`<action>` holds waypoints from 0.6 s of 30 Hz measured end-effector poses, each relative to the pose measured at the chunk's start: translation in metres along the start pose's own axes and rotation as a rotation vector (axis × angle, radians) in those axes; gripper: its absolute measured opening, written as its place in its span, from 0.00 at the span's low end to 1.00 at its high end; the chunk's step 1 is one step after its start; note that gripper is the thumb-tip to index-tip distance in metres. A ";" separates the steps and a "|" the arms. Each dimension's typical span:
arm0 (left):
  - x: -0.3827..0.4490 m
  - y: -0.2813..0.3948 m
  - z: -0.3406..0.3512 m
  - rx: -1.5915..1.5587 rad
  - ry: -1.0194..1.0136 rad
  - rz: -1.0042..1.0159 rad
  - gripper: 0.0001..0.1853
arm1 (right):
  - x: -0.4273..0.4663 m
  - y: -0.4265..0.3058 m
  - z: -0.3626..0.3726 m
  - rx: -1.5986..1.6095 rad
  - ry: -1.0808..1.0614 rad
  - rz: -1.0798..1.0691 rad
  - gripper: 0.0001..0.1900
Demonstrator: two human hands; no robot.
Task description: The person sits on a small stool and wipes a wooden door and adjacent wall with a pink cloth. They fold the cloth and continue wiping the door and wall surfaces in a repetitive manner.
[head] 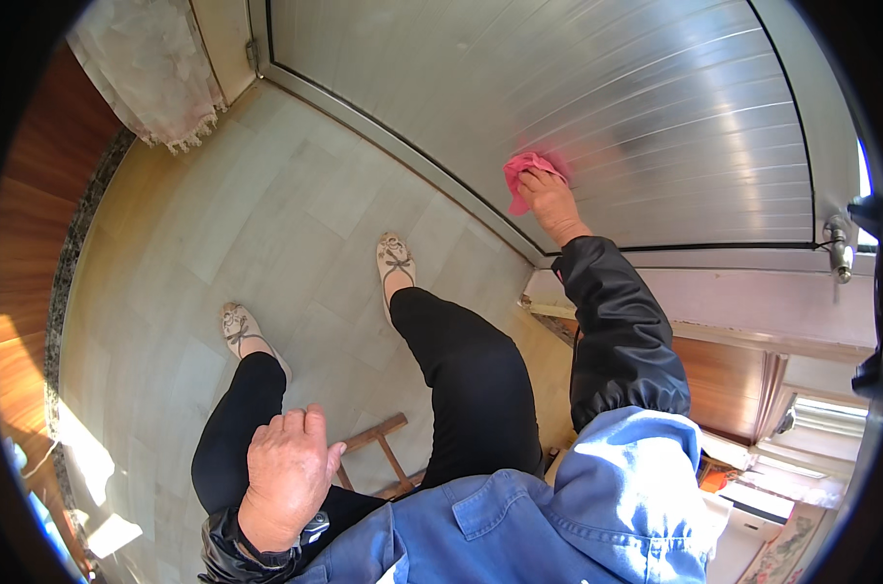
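My right hand presses a crumpled pink cloth against the lower part of a metal door panel with ribbed lines. Its fingers are bunched over the cloth, and a pink reflection shows beside it. My left hand rests palm down near my left thigh, with the thumb apart and the other fingers close together; nothing shows in it. A dark sleeve covers my right forearm.
Below me is a wooden stool frame, partly hidden by my legs. A door handle is at the right. A lace-edged curtain hangs upper left, near a dark stone edge along the floor.
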State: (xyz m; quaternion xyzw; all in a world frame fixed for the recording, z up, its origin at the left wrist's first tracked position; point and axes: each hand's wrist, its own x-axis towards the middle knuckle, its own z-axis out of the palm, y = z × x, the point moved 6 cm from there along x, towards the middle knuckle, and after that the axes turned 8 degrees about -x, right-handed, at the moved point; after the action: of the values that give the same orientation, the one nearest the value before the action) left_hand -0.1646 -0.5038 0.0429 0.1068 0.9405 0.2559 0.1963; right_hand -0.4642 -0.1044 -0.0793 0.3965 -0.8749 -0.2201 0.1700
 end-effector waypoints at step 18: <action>0.001 0.005 0.001 -0.066 -0.080 0.004 0.33 | -0.003 0.032 -0.014 -0.119 0.068 0.004 0.24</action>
State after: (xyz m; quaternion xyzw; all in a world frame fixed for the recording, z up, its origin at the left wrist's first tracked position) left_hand -0.1650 -0.4988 0.0442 0.1121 0.9227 0.2828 0.2367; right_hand -0.4760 -0.0868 -0.0513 0.3913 -0.8547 -0.2581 0.2233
